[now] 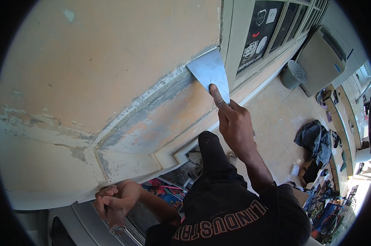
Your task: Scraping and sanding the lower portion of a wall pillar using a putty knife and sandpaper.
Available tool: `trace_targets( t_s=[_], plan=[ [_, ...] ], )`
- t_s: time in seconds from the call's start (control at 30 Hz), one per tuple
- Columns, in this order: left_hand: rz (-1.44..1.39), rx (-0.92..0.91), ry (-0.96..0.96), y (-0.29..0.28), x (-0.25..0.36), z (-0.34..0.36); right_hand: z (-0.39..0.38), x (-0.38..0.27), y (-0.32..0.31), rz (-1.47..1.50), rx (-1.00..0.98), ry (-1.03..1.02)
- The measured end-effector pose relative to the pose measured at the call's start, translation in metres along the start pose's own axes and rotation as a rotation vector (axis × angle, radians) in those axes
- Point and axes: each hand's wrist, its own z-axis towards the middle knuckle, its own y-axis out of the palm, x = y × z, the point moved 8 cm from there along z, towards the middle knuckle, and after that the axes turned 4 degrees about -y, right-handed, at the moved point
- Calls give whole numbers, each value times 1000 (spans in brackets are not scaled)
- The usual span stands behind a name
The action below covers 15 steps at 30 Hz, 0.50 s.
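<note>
My right hand [237,127] grips a putty knife [212,71] with a wide, pale metal blade, my thumb lying along it. The blade's broad edge meets the ledge line of the peach wall [124,49], beside the window frame. Below that edge, a sloping band [152,123] is streaked with grey, white and bare patches. At the lower left, my left hand [113,199] is closed around a brownish cylinder-shaped thing [117,225] with a round, glassy-looking end. Its kind I cannot make out. It is close to the wall's lower corner.
A window with stickers [261,33] is right of the blade. On the tiled floor [271,110] stand a grey bucket [293,74] and a large beige appliance [322,57]. A black plastic bag [314,139], shoes and clutter lie farther right. A silver-grey vehicle [77,225] shows at lower left.
</note>
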Motion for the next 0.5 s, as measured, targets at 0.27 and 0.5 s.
trace_targets(
  t_s=[0.27, 0.5],
  plan=[
    [20, -17, -16, 3, 5, 1, 2, -1, 30, 209, 122, -22],
    [73, -66, 18, 7, 5, -1, -2, 3, 23, 139, 62, -45]
  ],
)
